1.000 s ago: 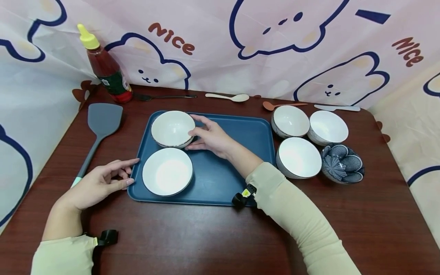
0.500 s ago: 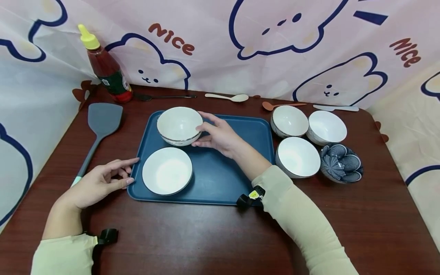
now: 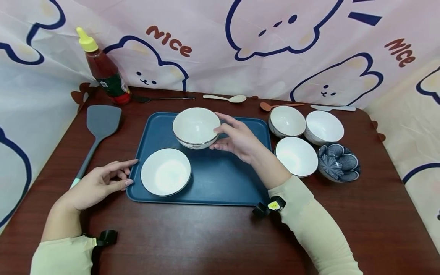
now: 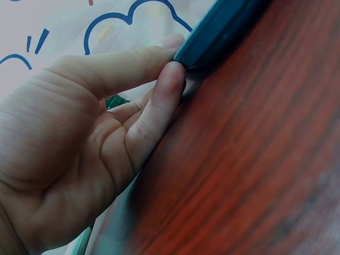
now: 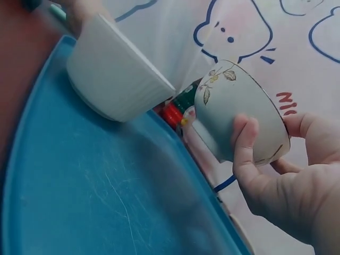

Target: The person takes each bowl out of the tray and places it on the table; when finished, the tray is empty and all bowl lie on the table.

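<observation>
My right hand (image 3: 240, 139) grips a white bowl (image 3: 196, 128) by its right side, thumb near the rim and fingers spread along the outside. The right wrist view shows the held bowl (image 5: 218, 117) with a leaf pattern and a thin dark rim, held above the blue tray (image 3: 223, 179). A second white bowl (image 3: 165, 172) stands upright on the tray's front left. My left hand (image 3: 99, 183) holds the tray's left edge; in the left wrist view, thumb and a finger pinch the tray rim (image 4: 212, 37).
Right of the tray stand white bowls (image 3: 296, 156) and a dark patterned bowl (image 3: 338, 163). A grey spatula (image 3: 103, 122) lies at left, a red sauce bottle (image 3: 108, 76) behind it. A fork (image 3: 165, 98), white spoon (image 3: 225, 98), brown spoon (image 3: 280, 106) and knife (image 3: 332, 108) line the back.
My right hand has lifted the bowl off the tray's back left and carried it rightward, away from above the other bowl. The left hand has stayed at the tray's edge.
</observation>
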{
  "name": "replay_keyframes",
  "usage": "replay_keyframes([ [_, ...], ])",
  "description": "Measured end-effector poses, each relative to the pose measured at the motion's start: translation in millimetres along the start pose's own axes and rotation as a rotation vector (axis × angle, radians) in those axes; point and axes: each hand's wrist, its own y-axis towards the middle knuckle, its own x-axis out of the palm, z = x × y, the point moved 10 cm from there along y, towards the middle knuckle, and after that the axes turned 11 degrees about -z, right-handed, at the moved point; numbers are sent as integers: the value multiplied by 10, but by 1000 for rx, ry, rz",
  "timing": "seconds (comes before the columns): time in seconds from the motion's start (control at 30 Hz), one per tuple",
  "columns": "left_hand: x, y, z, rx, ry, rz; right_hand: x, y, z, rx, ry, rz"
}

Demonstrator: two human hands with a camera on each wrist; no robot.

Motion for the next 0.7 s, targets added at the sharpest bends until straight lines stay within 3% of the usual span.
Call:
replay_keyframes([
  [0.23,1,2,3,-1,-11,1,31,-244,-52,15,-57,-28],
  [0.7,-1,-7,26,9,-16,-2,123,-795,32,49,-99,-194],
])
